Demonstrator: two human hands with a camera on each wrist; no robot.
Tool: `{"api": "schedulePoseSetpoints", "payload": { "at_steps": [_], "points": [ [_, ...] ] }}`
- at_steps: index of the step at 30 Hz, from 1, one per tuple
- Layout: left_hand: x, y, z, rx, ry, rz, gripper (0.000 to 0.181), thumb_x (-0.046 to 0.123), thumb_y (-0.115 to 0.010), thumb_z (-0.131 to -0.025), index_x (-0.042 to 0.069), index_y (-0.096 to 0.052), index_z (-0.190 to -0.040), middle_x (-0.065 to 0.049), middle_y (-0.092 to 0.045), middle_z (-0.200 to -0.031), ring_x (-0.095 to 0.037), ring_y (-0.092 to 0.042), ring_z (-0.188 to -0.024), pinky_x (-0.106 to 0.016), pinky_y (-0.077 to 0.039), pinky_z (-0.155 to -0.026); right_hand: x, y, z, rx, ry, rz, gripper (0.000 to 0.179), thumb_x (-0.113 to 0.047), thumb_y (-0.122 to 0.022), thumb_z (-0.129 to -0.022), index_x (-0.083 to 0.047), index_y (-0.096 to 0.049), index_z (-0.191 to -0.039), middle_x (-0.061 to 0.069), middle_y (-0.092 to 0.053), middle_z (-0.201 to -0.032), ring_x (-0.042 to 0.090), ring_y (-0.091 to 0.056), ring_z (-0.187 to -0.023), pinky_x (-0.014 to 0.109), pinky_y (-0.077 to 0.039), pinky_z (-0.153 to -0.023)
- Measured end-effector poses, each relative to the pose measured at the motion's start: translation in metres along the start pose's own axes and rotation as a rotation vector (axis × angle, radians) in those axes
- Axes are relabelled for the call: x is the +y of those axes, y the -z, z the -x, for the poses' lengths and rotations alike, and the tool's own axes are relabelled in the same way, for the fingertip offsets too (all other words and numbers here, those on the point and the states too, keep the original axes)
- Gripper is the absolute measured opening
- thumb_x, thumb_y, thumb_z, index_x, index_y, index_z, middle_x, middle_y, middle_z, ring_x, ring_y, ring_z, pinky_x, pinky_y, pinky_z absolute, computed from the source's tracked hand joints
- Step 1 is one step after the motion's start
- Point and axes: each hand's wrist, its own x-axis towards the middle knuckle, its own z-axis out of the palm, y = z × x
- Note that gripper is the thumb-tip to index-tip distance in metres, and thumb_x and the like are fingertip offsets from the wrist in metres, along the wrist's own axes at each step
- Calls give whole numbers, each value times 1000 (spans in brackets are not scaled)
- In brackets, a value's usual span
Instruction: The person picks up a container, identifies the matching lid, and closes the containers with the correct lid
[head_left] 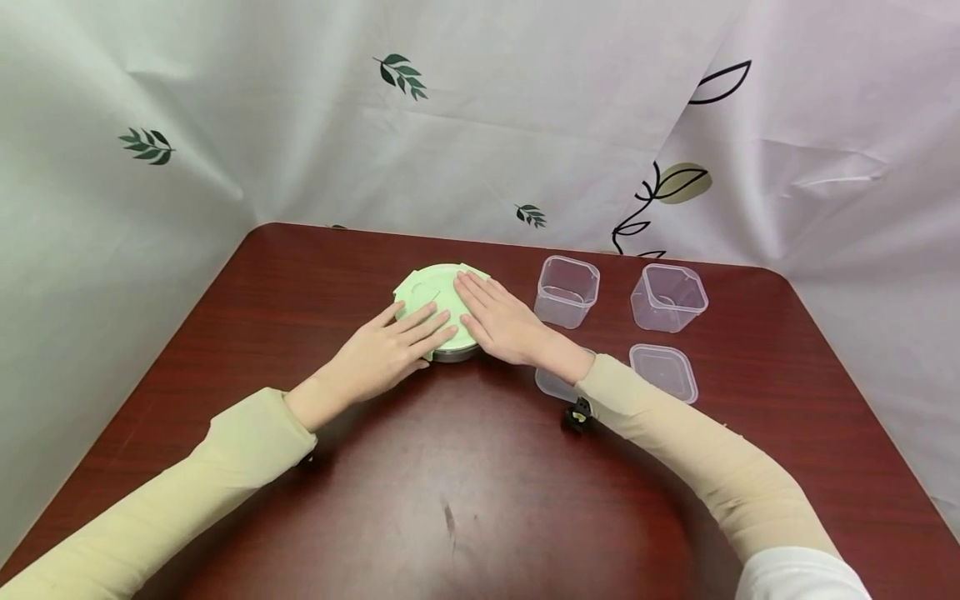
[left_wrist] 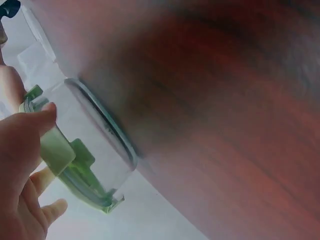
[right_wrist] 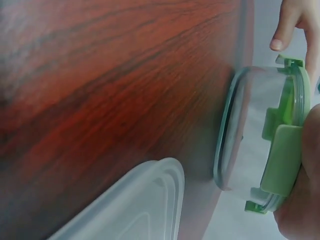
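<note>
A round glass food container point(right_wrist: 250, 162) with a light green lid point(head_left: 444, 282) stands upright on the table. My left hand point(head_left: 386, 350) lies on the lid's left and front part, fingers spread and extended. On the lid's right side rests my right hand point(head_left: 504, 321), its fingers straight. Green side clips point(right_wrist: 282, 160) hang from the rim in the right wrist view; some stick outward from the glass. In the left wrist view, the left thumb point(left_wrist: 42, 117) is at the lid's edge beside another clip point(left_wrist: 57, 150).
To the right stand two clear plastic tubs point(head_left: 566, 312) point(head_left: 667, 315), both without lids. A translucent lid point(head_left: 663, 372) lies before them, and another lid point(head_left: 557, 385) is partly hidden under the right forearm. White patterned fabric point(head_left: 465, 150) hangs behind the dark red table point(head_left: 420, 483).
</note>
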Motion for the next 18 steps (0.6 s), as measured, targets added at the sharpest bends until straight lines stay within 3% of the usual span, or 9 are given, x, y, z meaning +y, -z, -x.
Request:
{"api": "schedulePoseSetpoints", "payload": {
  "at_steps": [10, 18],
  "points": [
    [-4, 18, -2, 107, -6, -39, 62, 33, -68, -85, 17, -49, -141, -5, -49, -145, -23, -46, -134, -51, -37, -108, -2, -5, 0, 51, -19, -54, 57, -33, -28, -103, -4, -21, -152, 10, -18, -161, 22, -12, -150, 39, -10, -123],
    [-3, 25, -7, 208, -16, -70, 47, 28, -48, -95, 17, -51, -140, -6, -51, -144, -23, -48, -132, -51, -38, -107, -7, -2, -4, 64, -43, -105, 57, -35, -31, -104, -4, -25, -152, 11, -19, -160, 22, -13, -150, 39, -11, -123]
  ]
}}
